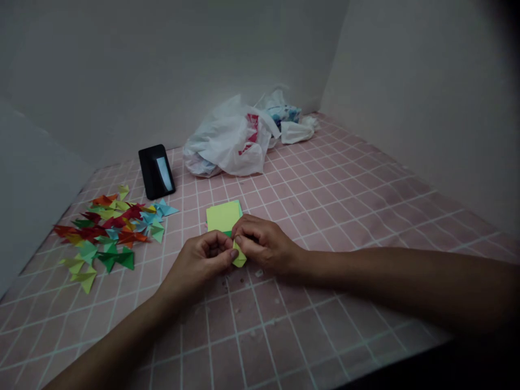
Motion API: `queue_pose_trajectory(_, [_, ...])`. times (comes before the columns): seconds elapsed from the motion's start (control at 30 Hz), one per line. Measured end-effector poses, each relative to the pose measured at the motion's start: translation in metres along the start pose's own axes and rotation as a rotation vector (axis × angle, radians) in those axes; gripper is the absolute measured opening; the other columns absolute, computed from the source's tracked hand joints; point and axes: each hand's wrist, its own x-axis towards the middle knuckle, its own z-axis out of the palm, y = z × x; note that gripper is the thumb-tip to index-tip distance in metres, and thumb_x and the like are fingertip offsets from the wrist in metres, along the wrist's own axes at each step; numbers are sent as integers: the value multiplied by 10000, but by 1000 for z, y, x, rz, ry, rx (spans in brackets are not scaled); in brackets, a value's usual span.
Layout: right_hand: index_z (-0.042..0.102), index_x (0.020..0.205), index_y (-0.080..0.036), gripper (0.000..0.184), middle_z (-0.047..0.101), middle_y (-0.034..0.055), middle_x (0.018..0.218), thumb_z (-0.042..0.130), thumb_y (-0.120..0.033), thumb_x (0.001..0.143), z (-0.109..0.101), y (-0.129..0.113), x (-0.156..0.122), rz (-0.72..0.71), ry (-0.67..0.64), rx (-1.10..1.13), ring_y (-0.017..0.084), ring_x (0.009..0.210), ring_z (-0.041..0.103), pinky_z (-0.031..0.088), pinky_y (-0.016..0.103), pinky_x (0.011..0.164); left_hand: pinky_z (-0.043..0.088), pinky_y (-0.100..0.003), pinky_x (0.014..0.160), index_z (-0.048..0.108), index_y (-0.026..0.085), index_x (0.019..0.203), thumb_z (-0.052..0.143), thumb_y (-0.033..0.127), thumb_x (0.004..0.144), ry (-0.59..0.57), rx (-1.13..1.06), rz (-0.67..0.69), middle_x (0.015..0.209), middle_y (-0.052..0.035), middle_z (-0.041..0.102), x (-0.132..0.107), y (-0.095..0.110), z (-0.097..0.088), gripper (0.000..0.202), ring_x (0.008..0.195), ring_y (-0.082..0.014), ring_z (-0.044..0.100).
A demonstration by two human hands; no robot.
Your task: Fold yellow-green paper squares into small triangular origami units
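Observation:
My left hand (pixel 202 259) and my right hand (pixel 265 242) meet at the middle of the pink tiled table (pixel 325 216). Both pinch one small folded yellow-green paper piece (pixel 239 257), fingers curled tightly round it. Just behind the hands lies a small stack of square paper sheets (pixel 221 216), yellow-green on top with a teal edge showing. To the left a heap of several folded paper triangles (pixel 110 229) in red, orange, green, yellow and light blue is spread over the table.
A black phone (pixel 156 171) leans against the back wall at the left. White plastic bags (pixel 239 138) with red and blue print sit in the back corner. Grey walls close off the table at the back, left and right.

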Motion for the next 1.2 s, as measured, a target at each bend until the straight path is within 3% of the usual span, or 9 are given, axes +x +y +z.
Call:
queue_pose_trajectory(0.13, [520,693,-187,276,548,24,782,487,-254,959,-4,-2,1,16,-17,8,154,765,527,421,308,728,388,-221,526,618,176,712,765,331,737,103,-4,14,591,35,594,1,1,-2,216,525,-99,523])
queue_pose_trajectory(0.27, [534,699,-181,199,557,15,794,589,-201,889,-4,-2,0,64,-30,29,150,773,533,409,293,711,423,-226,572,633,178,764,822,353,692,162,-108,9,646,31,632,3,-2,-4,268,572,-110,575])
queue_pose_trajectory(0.47, [519,690,-182,201,567,22,796,557,-147,884,-3,-2,1,89,-11,33,153,770,534,410,298,714,384,-236,569,650,174,743,744,392,792,105,-11,48,593,25,609,2,-2,-4,242,557,-108,511])
queue_pose_trajectory(0.9, [544,716,-178,180,581,22,803,555,-142,892,-3,-3,-1,77,-29,3,155,779,549,413,292,719,331,-227,539,614,179,741,744,392,778,92,13,64,629,31,579,1,-3,-4,252,560,-103,468])
queue_pose_trajectory(1.2, [534,707,-176,172,566,19,789,577,-147,871,-1,-1,0,107,-29,19,150,749,530,397,292,690,466,-267,704,604,173,814,734,408,820,88,-8,91,777,8,591,-1,-6,-4,268,743,-135,557])
